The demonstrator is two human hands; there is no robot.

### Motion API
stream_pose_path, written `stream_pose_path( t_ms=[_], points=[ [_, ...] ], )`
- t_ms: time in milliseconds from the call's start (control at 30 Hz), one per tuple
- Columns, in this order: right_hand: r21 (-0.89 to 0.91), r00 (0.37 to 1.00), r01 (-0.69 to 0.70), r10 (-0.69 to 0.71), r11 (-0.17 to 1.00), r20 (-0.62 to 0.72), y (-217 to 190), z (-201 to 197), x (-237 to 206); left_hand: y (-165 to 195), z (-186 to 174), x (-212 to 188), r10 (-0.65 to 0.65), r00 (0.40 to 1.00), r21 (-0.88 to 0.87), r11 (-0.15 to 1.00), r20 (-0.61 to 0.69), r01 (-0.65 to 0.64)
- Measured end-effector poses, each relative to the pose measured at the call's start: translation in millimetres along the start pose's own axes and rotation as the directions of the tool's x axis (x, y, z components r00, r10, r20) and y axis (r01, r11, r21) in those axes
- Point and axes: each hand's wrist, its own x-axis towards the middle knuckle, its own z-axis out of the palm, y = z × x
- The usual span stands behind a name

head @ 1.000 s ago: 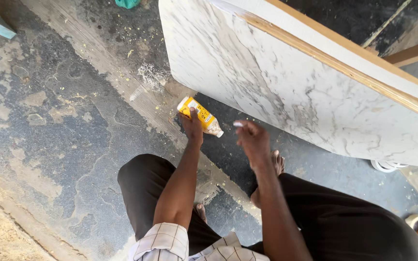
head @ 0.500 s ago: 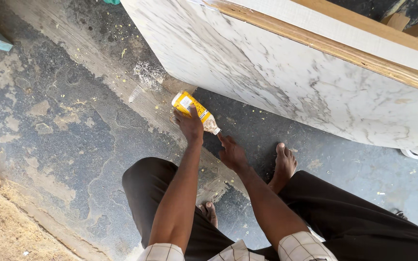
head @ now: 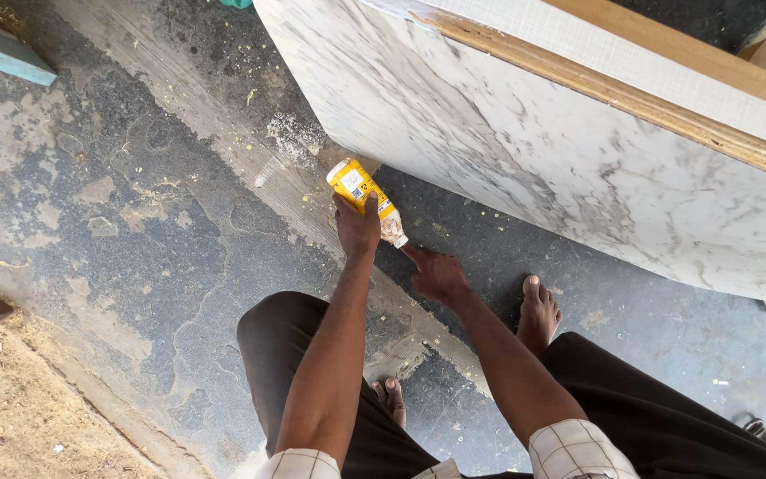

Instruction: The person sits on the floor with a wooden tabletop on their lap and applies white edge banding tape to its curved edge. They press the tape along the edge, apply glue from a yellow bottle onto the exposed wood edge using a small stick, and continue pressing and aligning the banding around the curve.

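My left hand grips a yellow squeeze bottle with a pale nozzle end, tilted with the nozzle pointing down to the right. My right hand is just below the nozzle, its index finger stretched up to the bottle's tip. Both hands are low over the dark floor, beside the bottom edge of a large white marble-patterned board that leans across the upper right.
The board has a wooden edge strip along its top. My bare feet rest on the dark floor. A pale concrete strip runs diagonally. Sawdust covers the lower left. A light-blue plank lies top left.
Both hands moved down from the board's edge toward the floor. My right hand dropped from beside the bottle to below its nozzle, index finger now at the tip.
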Motion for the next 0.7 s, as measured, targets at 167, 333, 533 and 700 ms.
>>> stream_pose_path(
  t_ms=[167,333,533,700],
  points=[
    [0.945,0.94,-0.304,0.197,0.118,0.278,11.6,11.0,-10.7,-5.7,5.0,-3.0,-0.029,1.0,-0.128,0.991,0.004,0.03],
    [0.934,0.961,-0.211,0.113,-0.288,0.252,8.3,14.0,-28.7,8.3,-11.0,-8.5,-0.141,0.99,-0.177,0.975,-0.02,0.136],
    [0.911,0.999,0.049,0.026,-0.41,-0.043,-9.4,-38.0,-54.4,154.1,-125.9,-67.6,0.751,0.335,0.104,0.47,-0.57,-0.877],
    [0.966,0.993,0.12,0.032,-0.23,-0.116,-60.2,-88.3,-49.4,322.7,-101.2,-171.0,0.947,-0.125,0.122,-0.167,0.296,-0.978]
  ],
)
